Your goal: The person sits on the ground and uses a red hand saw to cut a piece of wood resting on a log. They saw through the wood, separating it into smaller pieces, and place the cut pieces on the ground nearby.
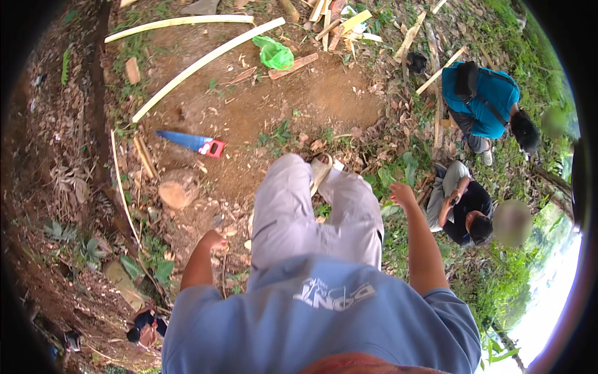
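Observation:
My left hand (213, 240) hangs beside my left leg with its fingers curled in, and no held thing shows. Nearest to it is a round cut log (179, 190) on the ground, farther off and to the left. My right hand (401, 194) is out past my right knee, its fingers loosely bent and a little apart, with nothing seen in it. A hand saw (187, 142) with a blue blade and a red handle lies on the dirt beyond the log, away from both hands.
Long pale curved strips (205, 67) lie at the far left. A green plastic bag (274, 53) rests by split wood pieces (336, 28). On the right, one person (476, 100) in teal bends over and another (467, 209) in black sits low. A third person (147, 327) is at lower left.

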A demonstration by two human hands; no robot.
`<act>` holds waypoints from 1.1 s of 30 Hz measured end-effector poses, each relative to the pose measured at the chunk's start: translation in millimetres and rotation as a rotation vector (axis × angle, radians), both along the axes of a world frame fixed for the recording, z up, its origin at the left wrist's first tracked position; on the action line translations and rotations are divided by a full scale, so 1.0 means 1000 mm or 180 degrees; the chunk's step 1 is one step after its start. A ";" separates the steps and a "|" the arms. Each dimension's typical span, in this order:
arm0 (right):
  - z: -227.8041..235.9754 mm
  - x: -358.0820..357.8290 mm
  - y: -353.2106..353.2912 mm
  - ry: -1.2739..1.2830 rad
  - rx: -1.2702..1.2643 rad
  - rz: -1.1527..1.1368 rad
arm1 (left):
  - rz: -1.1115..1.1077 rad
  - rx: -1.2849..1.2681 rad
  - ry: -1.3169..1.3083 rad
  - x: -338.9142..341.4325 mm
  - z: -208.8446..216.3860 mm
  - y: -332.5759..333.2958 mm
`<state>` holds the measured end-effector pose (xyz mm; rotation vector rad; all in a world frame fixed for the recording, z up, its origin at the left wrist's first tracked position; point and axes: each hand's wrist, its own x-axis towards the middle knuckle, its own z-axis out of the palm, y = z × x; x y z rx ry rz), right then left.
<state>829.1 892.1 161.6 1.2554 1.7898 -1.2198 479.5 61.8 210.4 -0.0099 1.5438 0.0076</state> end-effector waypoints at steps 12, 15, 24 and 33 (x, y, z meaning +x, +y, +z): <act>0.245 0.188 -0.037 -0.1270 -0.0121 -0.2224 | -0.1117 0.1674 0.2334 -0.069 0.163 0.243; 0.265 0.169 -0.054 -0.1244 -0.0198 -0.2227 | 0.1585 0.1704 0.2402 -0.141 0.165 0.272; 0.361 -0.032 -0.031 0.0705 0.0819 -0.0676 | 0.0800 0.1764 0.2173 -0.199 0.200 0.475; 0.562 -0.295 -0.036 0.3205 0.2340 0.1118 | 0.3679 0.3183 -0.1123 -0.185 0.315 0.628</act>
